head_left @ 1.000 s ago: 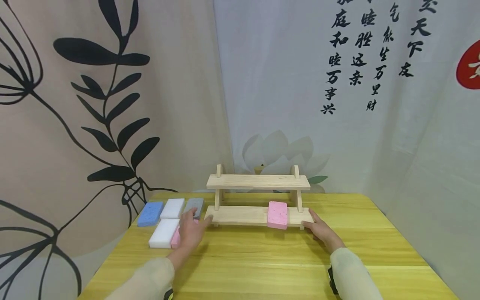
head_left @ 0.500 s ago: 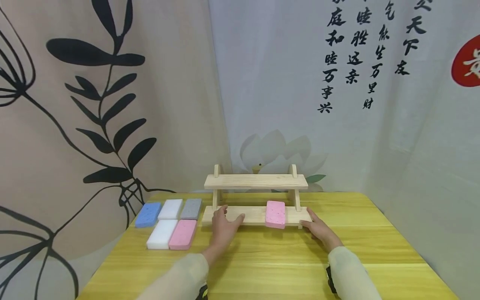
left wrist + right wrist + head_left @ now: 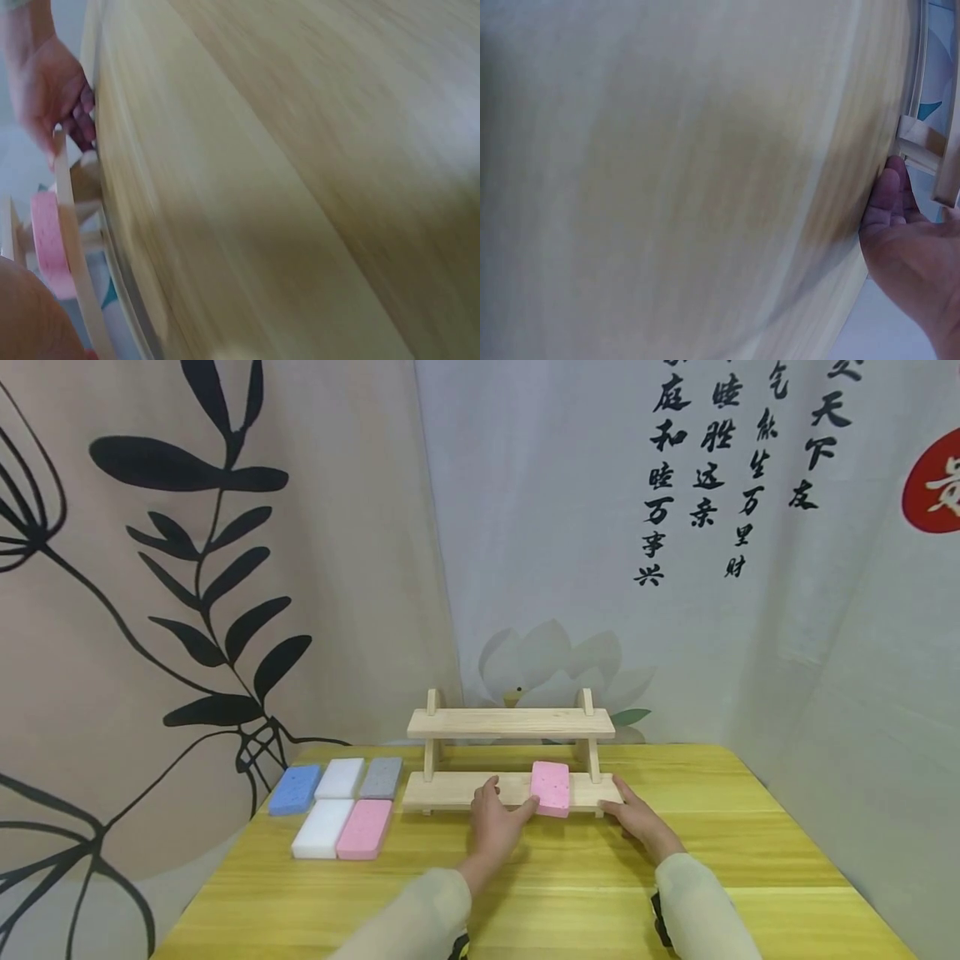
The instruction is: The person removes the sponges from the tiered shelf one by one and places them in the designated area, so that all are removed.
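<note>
A two-tier wooden display stand stands toward the table's back, with a pink sponge upright on its lower board, right of centre. My left hand is at that board's front edge, fingers spread and relaxed, thumb tip right at the sponge's left side. At the board's right end, my right hand holds the corner. In the left wrist view, the right hand has its thumb on one side of the board and its fingers on the other. The fingers lie close to the tabletop in the right wrist view.
Left of the stand lie several sponges flat in two rows: a blue sponge, a white sponge, a grey sponge, another white sponge and a pink sponge. A printed curtain hangs behind the table.
My left hand has moved right, from over the flat sponges along the lower board's front to the upright pink sponge. My right hand stays at the board's right end.
</note>
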`<action>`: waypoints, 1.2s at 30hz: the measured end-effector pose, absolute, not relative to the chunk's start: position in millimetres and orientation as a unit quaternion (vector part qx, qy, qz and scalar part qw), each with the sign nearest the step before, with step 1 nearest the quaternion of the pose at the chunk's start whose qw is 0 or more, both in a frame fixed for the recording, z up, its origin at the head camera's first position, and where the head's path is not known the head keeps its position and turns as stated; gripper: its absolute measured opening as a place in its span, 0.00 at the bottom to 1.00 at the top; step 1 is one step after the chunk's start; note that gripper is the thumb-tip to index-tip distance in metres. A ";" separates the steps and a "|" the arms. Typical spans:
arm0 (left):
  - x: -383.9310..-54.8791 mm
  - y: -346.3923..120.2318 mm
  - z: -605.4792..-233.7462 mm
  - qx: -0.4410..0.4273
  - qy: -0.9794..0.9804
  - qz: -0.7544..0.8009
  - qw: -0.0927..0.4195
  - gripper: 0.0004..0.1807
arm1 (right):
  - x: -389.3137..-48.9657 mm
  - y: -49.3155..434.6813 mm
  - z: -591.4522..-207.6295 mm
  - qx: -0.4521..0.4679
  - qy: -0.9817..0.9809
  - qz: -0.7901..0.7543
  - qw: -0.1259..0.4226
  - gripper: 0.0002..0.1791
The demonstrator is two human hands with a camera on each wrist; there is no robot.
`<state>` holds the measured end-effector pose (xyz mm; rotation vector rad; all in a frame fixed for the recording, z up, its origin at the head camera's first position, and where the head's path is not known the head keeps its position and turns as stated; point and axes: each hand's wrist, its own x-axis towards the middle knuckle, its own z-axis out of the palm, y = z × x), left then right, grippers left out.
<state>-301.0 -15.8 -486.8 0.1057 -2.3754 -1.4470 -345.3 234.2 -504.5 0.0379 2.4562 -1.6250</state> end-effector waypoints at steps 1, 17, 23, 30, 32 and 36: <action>-300.9 -11.5 -487.2 0.037 -0.842 -0.507 0.178 0.47 | -343.1 233.2 -502.2 0.009 0.832 -0.547 0.096 0.47; -307.6 38.5 -506.3 0.084 -0.850 -0.467 0.228 0.51 | -348.5 236.2 -513.3 0.001 0.828 -0.553 0.094 0.48; -309.2 46.3 -510.1 0.101 -0.851 -0.458 0.237 0.50 | -352.0 236.2 -517.1 0.009 0.824 -0.556 0.108 0.49; -311.7 48.5 -510.0 0.096 -0.840 -0.471 0.252 0.47 | -357.4 236.3 -515.4 0.023 0.828 -0.550 0.103 0.54; -312.7 49.3 -510.7 0.095 -0.840 -0.470 0.253 0.45 | -357.3 236.7 -514.2 0.025 0.827 -0.552 0.102 0.54; -314.6 50.9 -511.9 0.099 -0.841 -0.471 0.249 0.42 | -356.0 238.8 -513.5 0.025 0.825 -0.556 0.101 0.53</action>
